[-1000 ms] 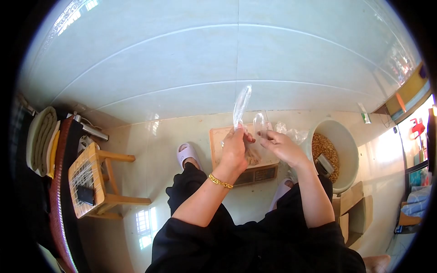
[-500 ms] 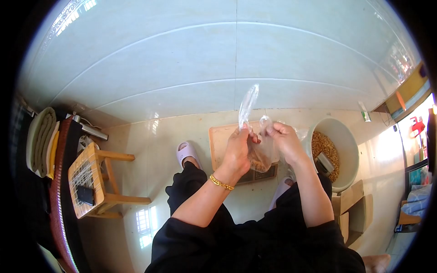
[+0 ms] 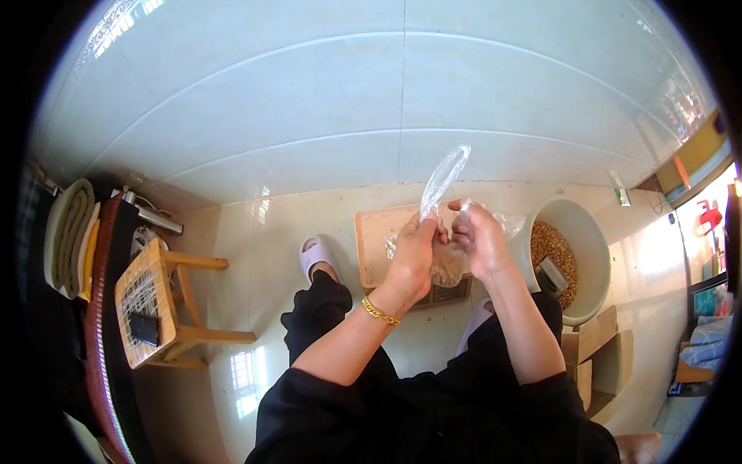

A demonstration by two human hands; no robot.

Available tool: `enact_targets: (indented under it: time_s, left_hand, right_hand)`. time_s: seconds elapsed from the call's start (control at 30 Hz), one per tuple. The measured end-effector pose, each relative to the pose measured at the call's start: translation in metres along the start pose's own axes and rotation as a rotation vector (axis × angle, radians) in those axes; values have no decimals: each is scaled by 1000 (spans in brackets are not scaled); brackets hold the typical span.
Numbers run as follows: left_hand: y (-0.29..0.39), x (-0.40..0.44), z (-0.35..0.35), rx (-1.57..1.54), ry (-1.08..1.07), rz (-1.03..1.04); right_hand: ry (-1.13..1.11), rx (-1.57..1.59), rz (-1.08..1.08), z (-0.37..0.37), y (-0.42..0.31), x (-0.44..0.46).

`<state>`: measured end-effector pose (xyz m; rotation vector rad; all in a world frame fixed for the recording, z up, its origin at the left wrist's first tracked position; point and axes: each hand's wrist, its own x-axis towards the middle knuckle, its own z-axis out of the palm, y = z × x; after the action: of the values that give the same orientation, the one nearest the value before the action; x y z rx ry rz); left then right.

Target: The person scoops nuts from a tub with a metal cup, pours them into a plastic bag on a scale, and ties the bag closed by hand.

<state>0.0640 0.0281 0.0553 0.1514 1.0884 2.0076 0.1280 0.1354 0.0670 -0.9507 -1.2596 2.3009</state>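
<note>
My left hand (image 3: 413, 251) is closed round the neck of a clear plastic bag (image 3: 447, 267), whose loose end stands up above the thumb. The lower part bulges with light brown contents, too blurred to name. My right hand (image 3: 481, 241) is beside the neck with its fingers curled in on the plastic. Below both hands lies a flat, pinkish-orange scale (image 3: 374, 232) with a dark panel along its near edge. A small shiny piece (image 3: 390, 247) shows on its platform, partly hidden by my left hand.
To the right, a pale bucket (image 3: 591, 255) holds corn-like kernels (image 3: 550, 246) and a scoop (image 3: 553, 277). An open cardboard box (image 3: 610, 359) is beside it. A wooden stool (image 3: 174, 309) bearing a dark phone-like object (image 3: 144, 329) stands at left. The tiled wall (image 3: 309, 100) rises ahead.
The upright end of the bag has tilted and shifted right, along with my left hand. My right hand has turned, its fingers curling closer to the neck.
</note>
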Motion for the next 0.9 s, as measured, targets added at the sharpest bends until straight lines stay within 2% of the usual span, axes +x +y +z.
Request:
enact_targets:
  time_s: [0.13, 0.2, 0.33, 0.5, 0.63, 0.73, 0.8, 0.83, 0.9]
  left_hand:
    - [-1, 0, -1, -19, -16, 28]
    - [1, -2, -1, -17, -11, 15]
    - [0, -2, 0, 25, 49, -16]
    - [-4, 5, -6, 54, 104, -26]
    - [-3, 6, -7, -24, 93, -30]
    - [2, 0, -3, 19, 97, -75]
    - [0, -1, -5, 59, 44, -60]
    - [5, -4, -2, 99, -12, -42]
    - [11, -13, 12, 149, 41, -73]
  right_hand:
    - [-88, -24, -32, 1, 6, 0]
    - [-218, -63, 4, -2, 6, 1]
    - [-41, 48, 38, -4, 9, 5]
    - [-258, 228, 66, -25, 2, 11]
    - [-261, 314, 32, -9, -8, -2]
    - [-345, 242, 20, -4, -13, -5]
    - [-241, -225, -71, 0, -12, -8]
    - [-237, -225, -73, 2, -13, -11]
    - [-402, -498, -123, 6, -13, -18]
